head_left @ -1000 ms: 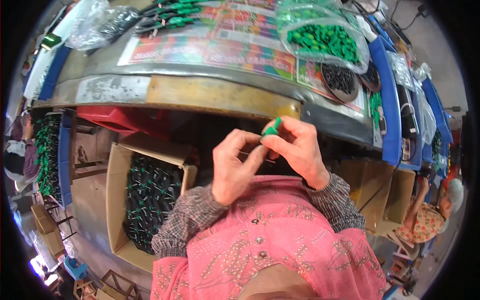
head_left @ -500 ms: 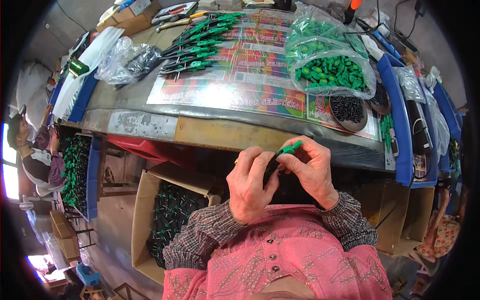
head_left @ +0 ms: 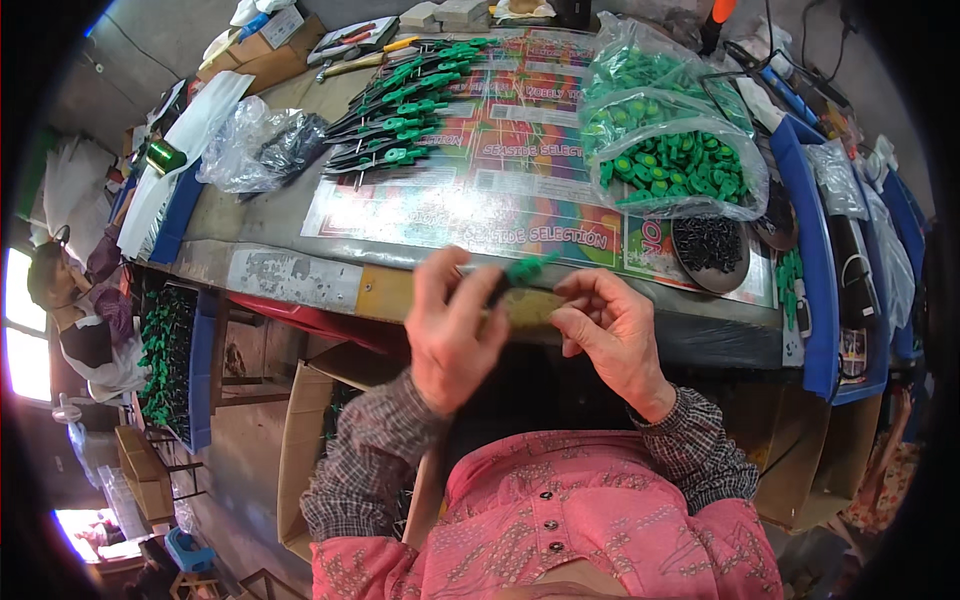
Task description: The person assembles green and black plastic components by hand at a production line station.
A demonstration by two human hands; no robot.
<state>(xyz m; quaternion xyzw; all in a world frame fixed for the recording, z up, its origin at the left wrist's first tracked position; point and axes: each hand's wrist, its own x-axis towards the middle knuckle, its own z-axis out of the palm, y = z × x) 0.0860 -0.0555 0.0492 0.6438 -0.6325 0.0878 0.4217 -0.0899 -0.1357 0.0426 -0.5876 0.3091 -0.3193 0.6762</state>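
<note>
My left hand (head_left: 452, 335) is closed on a slim green-and-black plastic piece (head_left: 530, 267), whose green end sticks out toward the right. The fingers are slightly blurred and hide its black part. Apart from it, my right hand (head_left: 612, 335) holds nothing visible; its thumb and forefinger are parted and the other fingers curl in. Both hands hover at the table's front edge. Similar green-and-black pieces with thin metal pins lie in an overlapping row (head_left: 405, 115) on the table. A clear bag of green plastic parts (head_left: 675, 165) stands at the right, beside a bowl of small black parts (head_left: 710, 250).
Cardboard boxes stand below the table, one open box (head_left: 298, 455) by my left arm. Blue bins (head_left: 808, 270) line the right end. A crumpled plastic bag (head_left: 255, 145) and a hammer (head_left: 350, 66) lie at the left. Another person (head_left: 90, 310) sits far left beside a filled blue crate (head_left: 200, 370).
My hands have parted. The left has moved left and up toward the table edge with the green-and-black piece; the right has let go of it and stays near its place.
</note>
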